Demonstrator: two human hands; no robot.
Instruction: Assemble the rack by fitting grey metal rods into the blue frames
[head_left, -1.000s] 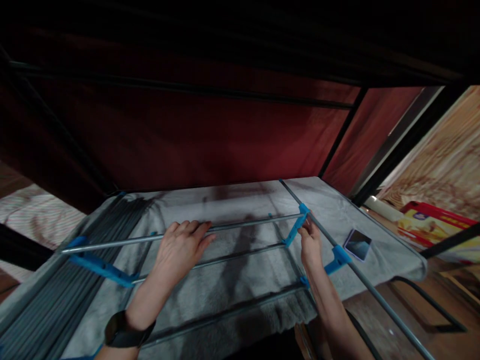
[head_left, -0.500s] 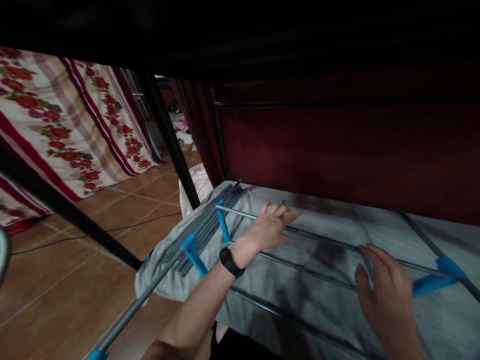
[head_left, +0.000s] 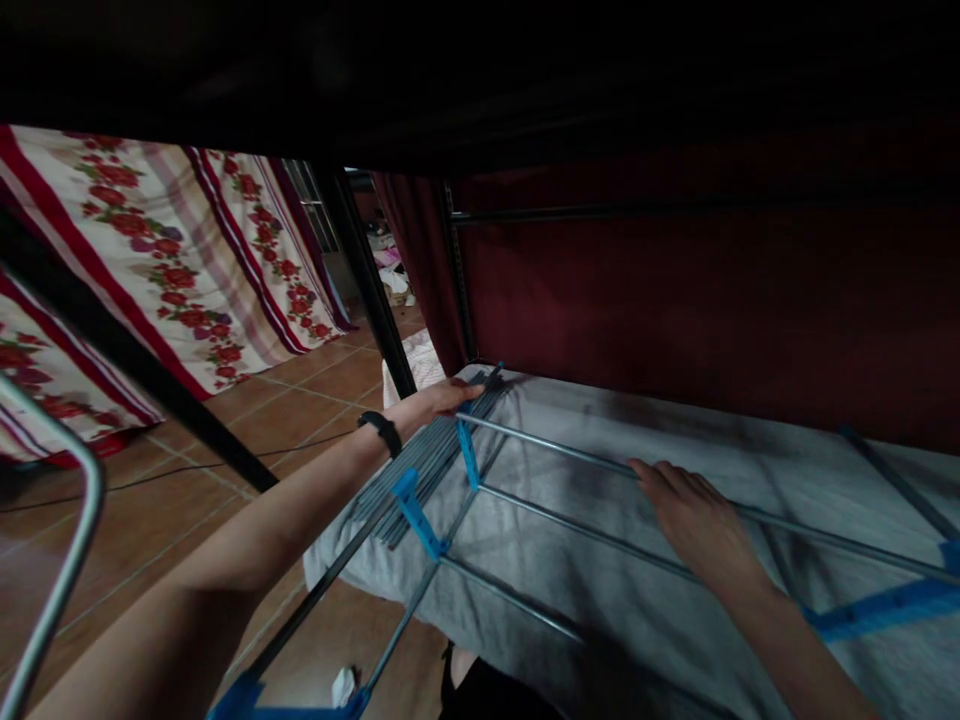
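My left hand (head_left: 456,394) reaches over the far end of a bundle of thin grey metal rods (head_left: 420,470). Its fingers look stretched out against them and are partly hidden. A dark band circles that wrist. My right hand (head_left: 694,515) is closed over the uppermost metal rod (head_left: 551,442) of a rack frame, fingertips curled on its far side. Blue plastic connectors (head_left: 469,450) join the frame's rods on the left. Another blue connector (head_left: 889,605) sits at the right, beyond my right forearm.
The frame and bundle lie on a grey blanket (head_left: 570,620) over a bed. Black metal posts (head_left: 379,290) stand at its left, with a dark upper deck overhead. A maroon curtain (head_left: 637,300) hangs behind. A bent metal tube (head_left: 82,530) rises at far left above the tiled floor.
My left hand has moved left and away from the frame's middle to the rod bundle. My right hand has shifted left onto the top rod. The view has turned slightly left.
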